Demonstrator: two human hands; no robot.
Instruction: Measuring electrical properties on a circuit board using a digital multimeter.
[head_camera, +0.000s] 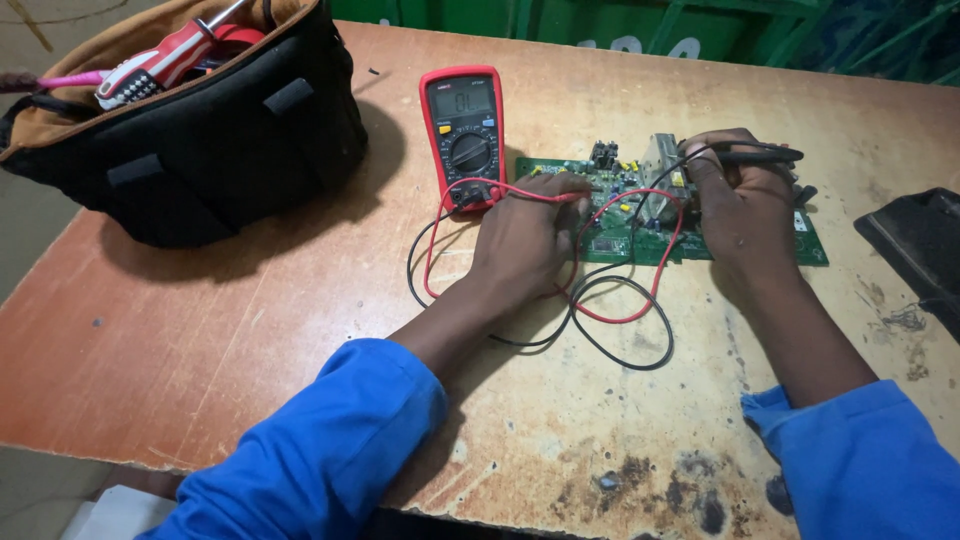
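Worn wooden table (250, 300), matt, scuffed and stained near. Red plastic meter (464, 135) with slight sheen. Glossy green board (640, 235). Smooth rubbery red lead (620, 315) and black lead (640, 360). Matt black cloth bag (220, 150) far left. Blue cloth sleeves (330, 450).

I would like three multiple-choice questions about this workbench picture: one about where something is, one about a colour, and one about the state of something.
1. Where does the multimeter lie?
A. inside the bag
B. on the table, left of the circuit board
C. on top of the board

2. What colour is the circuit board?
A. green
B. blue
C. brown

3. How is the tool bag?
A. zipped shut
B. lying upside down
C. open, with tools sticking out

Answers:
1 B: it rests flat on the table beside the board's left edge.
2 A: its surface shows green between the left hand and right hand.
3 C: a red-handled tool pokes from its open top.
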